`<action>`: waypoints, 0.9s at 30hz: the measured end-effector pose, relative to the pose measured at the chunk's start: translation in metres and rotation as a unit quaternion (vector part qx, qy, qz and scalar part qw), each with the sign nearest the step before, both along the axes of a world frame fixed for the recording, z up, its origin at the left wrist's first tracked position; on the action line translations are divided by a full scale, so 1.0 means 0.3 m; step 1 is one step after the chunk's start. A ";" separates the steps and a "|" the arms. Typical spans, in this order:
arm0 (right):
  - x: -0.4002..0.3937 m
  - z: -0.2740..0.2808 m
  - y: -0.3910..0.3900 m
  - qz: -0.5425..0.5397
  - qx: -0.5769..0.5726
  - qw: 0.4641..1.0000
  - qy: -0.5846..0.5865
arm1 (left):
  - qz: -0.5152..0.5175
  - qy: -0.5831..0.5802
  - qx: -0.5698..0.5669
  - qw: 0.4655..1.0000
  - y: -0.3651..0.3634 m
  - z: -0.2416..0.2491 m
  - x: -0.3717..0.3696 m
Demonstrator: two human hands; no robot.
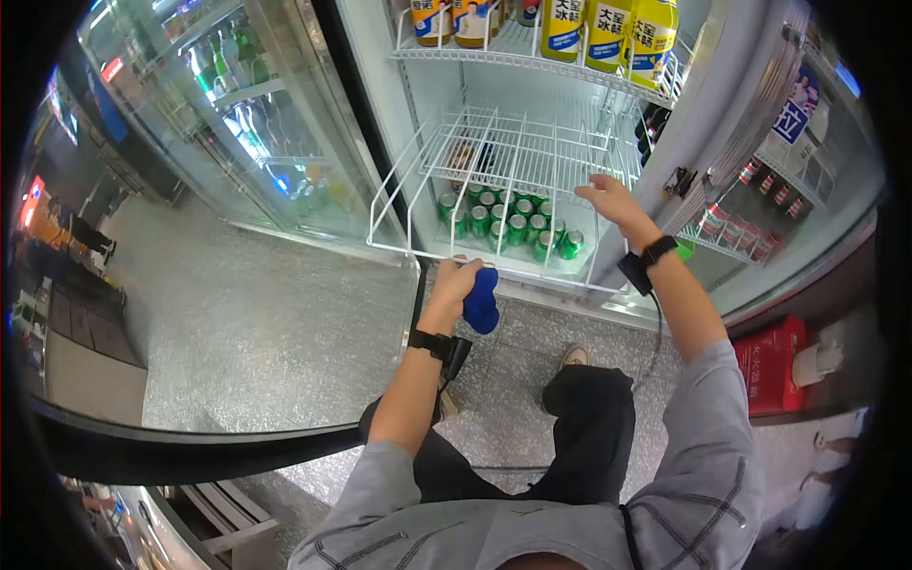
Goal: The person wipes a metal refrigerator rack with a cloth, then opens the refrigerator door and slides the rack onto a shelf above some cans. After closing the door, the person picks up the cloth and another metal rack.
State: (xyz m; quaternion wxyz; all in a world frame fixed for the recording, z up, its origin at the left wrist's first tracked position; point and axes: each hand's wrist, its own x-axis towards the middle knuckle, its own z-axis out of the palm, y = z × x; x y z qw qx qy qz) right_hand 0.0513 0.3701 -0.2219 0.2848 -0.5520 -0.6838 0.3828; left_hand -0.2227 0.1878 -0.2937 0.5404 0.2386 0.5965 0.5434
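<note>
My left hand (454,285) is closed on a blue cloth (482,302) at the front rail of a white wire shelf (513,157). The cloth hangs down beside my fingers. The shelf juts out of the fridge, tilted toward me, with nothing lying on it. My right hand (616,207) is over the shelf's right side, fingers slightly bent and a little apart, with nothing seen in them. Green cans (518,226) stand in rows on the fridge floor below the shelf.
Above, yellow bottles (608,36) and orange-labelled bottles (472,24) fill an upper shelf. The glass door (285,380) stands open at my left. A neighbouring fridge (242,104) is beyond it. A red box (774,366) is at the right.
</note>
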 end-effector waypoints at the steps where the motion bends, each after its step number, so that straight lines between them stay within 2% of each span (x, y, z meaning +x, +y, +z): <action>1: -0.003 0.096 -0.123 0.017 0.027 0.999 -0.033 | -0.003 -0.008 0.007 1.000 0.011 -0.036 -0.008; 3: 0.049 0.143 -0.257 0.019 0.122 0.992 -0.019 | 0.012 0.005 0.010 1.000 0.027 -0.063 -0.009; 6: 0.121 0.173 -0.467 -0.006 0.156 0.988 -0.010 | 0.023 0.002 0.000 1.000 0.045 -0.017 0.006; 8: 0.181 0.032 -0.518 -0.102 0.187 0.977 -0.002 | 0.014 -0.008 -0.008 1.000 0.089 -0.010 0.003; 9: 0.206 -0.037 -0.523 -0.150 0.204 0.967 0.002 | -0.038 -0.030 0.003 0.999 0.141 -0.064 -0.030; 10: 0.216 -0.077 -0.536 -0.162 0.104 0.979 0.062 | -0.010 -0.020 -0.001 1.000 0.156 -0.015 -0.005; 12: 0.199 -0.126 -0.542 -0.180 -0.095 0.961 0.188 | -0.034 -0.020 0.004 0.999 0.223 -0.016 -0.015; 15: 0.136 -0.141 -0.492 -0.132 -0.231 0.914 0.305 | -0.040 0.010 -0.013 0.999 0.343 -0.042 -0.032; 17: 0.105 -0.151 -0.412 -0.128 -0.272 0.861 0.411 | -0.044 0.012 -0.019 0.999 0.425 -0.069 -0.048; 18: 0.093 -0.159 -0.366 -0.125 -0.291 0.829 0.461 | -0.054 0.013 -0.017 0.998 0.473 -0.080 -0.059; 19: 0.080 -0.176 -0.318 -0.137 -0.279 0.824 0.473 | -0.062 0.014 -0.015 0.998 0.518 -0.095 -0.059; 21: 0.060 -0.222 -0.223 -0.160 -0.257 0.813 0.498 | -0.053 0.029 -0.015 0.998 0.527 0.012 -0.029; 22: 0.057 -0.244 -0.175 -0.157 -0.237 0.826 0.487 | -0.048 0.037 -0.015 0.998 0.539 0.055 -0.021; 26: 0.031 -0.257 -0.019 -0.155 -0.168 0.864 0.449 | -0.083 0.026 -0.002 0.996 0.696 0.049 -0.068; 27: 0.031 -0.245 0.016 -0.157 -0.164 0.868 0.441 | -0.097 0.059 -0.002 0.994 0.739 0.054 -0.078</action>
